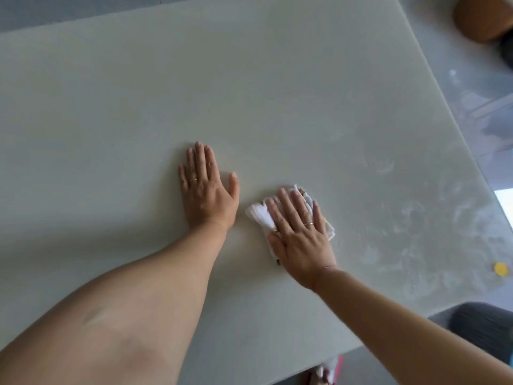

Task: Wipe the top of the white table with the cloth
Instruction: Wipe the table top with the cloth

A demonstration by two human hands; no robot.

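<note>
Both flat: left grip, right grip

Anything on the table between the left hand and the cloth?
Nothing: in the head view, only a narrow bare strip of white table separates the left hand from the cloth under the right hand.

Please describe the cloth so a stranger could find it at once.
Look at the big white table. Two hands lie flat near its middle; the cloth is the crumpled white rag under the right hand. The left hand rests on bare table.

Soft daylight, dim left; glare on table right side; overall blur, wide-angle edge distortion.
</note>
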